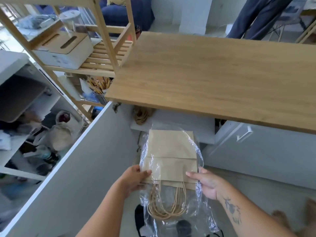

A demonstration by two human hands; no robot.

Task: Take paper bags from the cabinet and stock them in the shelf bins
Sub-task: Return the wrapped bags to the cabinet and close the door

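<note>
A wide wooden countertop (213, 79) is seen across the upper right, and beneath its near edge an open cabinet is partly shown. One grey cabinet door (82, 168) is swung out to the left; a second, closed door (273, 151) with one white handle (244, 134) is seen to the right. One slatted wooden shelf rack (106, 40) stands at the upper left, just beside the countertop, and one white box with a wooden lid (66, 48) is set on it. One pack of paper bags (171, 151) is held flat in front of the cabinet opening, below the countertop's edge and above the floor. The bags are plain brown kraft paper, folded flat and stacked, with stepped edges showing at the near end; their exact number cannot be told. The pack is enclosed in one clear, crinkled plastic sleeve (200, 154), inside which a bundle of twisted paper-cord handles (164, 206) hangs in loops toward the viewer. The pack's left side is gripped by the left hand (135, 178), thumb laid on top and fingers tucked beneath. Its right side is gripped by the right hand (207, 183) in the same way. One coil of tan cord (141, 115) lies inside the cabinet, behind the pack.
</note>
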